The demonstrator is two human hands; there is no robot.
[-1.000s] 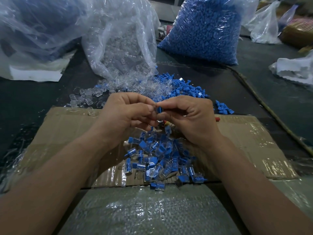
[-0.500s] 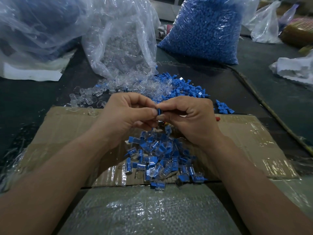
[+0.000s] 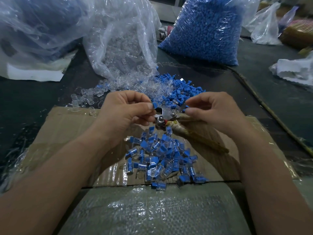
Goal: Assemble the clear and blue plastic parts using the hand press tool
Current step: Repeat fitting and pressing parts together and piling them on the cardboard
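1. The left hand [image 3: 125, 114] pinches a small blue plastic cap [image 3: 154, 105] between thumb and forefinger, just left of the metal hand press tool [image 3: 165, 114] at the centre of the frame. The cap is slick and tiny, so it could tip or squirt out of the pinch before it is seated.
2. The right hand [image 3: 215, 112] has its thumb and forefinger pressed together on a small pale piece just above the tool. I cannot tell whether that is a clear part or the tool's lever.
3. Fingertips sit close to the steel head, so pressing carelessly risks a nip or a crooked join.
4. A dropped cap would vanish into the heap of finished clear-and-blue pieces [image 3: 162, 156] below the hands.
5. The tool's handle is wound in frayed, pale cord and runs toward the lower right.
6. The loose clear plastic shells [image 3: 122, 89] are glossy and tubular, and the loose blue plastic caps [image 3: 183, 89] are matte and ribbed.
7. Everything rests on a creased brown cardboard sheet [image 3: 67, 126] patched with shiny tape.
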